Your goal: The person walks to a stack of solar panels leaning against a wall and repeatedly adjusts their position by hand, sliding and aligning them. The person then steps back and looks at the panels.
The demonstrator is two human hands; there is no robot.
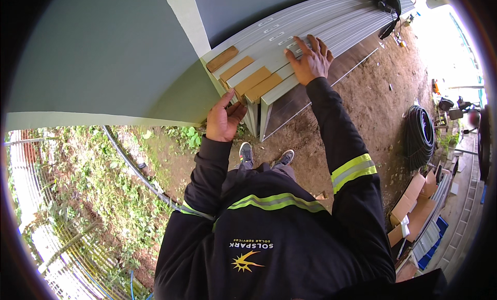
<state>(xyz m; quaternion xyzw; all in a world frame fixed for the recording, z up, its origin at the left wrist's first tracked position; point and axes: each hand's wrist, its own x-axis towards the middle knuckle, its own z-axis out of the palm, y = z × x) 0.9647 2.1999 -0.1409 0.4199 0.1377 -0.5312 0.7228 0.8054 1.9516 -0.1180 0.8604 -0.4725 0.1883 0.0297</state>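
Several framed solar panels stand on edge in a row, with grey metal frame edges [282,56] facing up. Tan cardboard corner pieces [252,85] cap their near ends. My left hand [223,119] is at the near end of the row, thumb and curled fingers around a capped panel corner; part of the grip is hidden. Farther along, my right hand [311,59] rests on the upper frame edges with its fingers spread, holding nothing. The outermost panel shows its dark face [341,75] beside my right forearm.
A grey wall [103,56] rises behind the panels. A black bag [385,2] lies on their far end. At right are a coil of black tubing [419,137] and opened cardboard [414,196]. Weeds and a pipe [137,170] lie at left, bare soil [373,124] at right.
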